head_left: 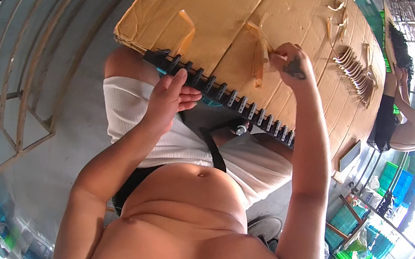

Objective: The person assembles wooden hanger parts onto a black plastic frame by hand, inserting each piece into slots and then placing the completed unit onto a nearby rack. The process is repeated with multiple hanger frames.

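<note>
A long black rail (pixel 221 95) with a row of upright clips lies along the near edge of the cardboard-covered work surface (pixel 227 2). At its left part my left hand (pixel 169 97) holds the rail's near edge, thumb on top and fingers below. Over the cardboard, my right hand (pixel 294 67) is closed in a pinch at the end of a thin tan strip (pixel 260 30); its fingertips are partly hidden. Just left of that hand lies a translucent amber strip (pixel 259 64). Another amber strip (pixel 185 34) rests near the rail's left end.
Right of my right hand sits a row of curved tan pieces (pixel 354 74), with loose curled strips (pixel 338 23) beyond. Metal bar frames (pixel 25 100) stand at the left. Another person (pixel 413 116) works at the far right, near green and blue crates (pixel 395 181).
</note>
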Available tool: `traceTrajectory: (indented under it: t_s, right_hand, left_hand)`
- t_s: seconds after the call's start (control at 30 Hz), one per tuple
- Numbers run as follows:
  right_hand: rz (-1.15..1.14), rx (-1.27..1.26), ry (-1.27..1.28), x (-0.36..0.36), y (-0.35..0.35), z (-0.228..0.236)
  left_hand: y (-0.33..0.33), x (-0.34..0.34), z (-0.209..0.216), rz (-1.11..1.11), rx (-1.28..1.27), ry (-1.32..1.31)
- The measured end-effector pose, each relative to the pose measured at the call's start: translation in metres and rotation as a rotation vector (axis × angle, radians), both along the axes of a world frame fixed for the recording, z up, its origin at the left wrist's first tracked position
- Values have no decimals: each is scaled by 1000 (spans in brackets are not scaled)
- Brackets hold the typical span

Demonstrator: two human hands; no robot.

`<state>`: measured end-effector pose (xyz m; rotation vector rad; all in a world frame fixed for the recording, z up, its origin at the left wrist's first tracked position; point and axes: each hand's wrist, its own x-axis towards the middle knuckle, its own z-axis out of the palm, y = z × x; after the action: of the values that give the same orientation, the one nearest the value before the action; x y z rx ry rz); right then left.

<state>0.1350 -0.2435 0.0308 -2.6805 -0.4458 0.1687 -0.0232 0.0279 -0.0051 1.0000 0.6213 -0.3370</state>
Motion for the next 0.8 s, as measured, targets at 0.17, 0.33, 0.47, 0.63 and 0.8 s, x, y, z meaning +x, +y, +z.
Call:
traceTrajectory:
  t_s: [0.17, 0.33, 0.47, 0.63, 0.8]
  right_hand:
    - [-191, 43, 142, 1, -4, 2]
    - [-287, 129, -112, -10, 13, 21]
    - [-40, 896, 269, -52, 75, 1]
    - [-77, 796, 257, -65, 137, -12]
    - [-97, 814, 333, -60, 141, -13]
  left_hand:
    - [2, -1, -2, -40, -18, -1]
    - [4, -1, -6, -40, 20, -9]
    - [4, 1, -8, -50, 48, -26]
    - [6, 4, -9, -50, -5, -5]
    - [4, 2, -14, -21, -11, -17]
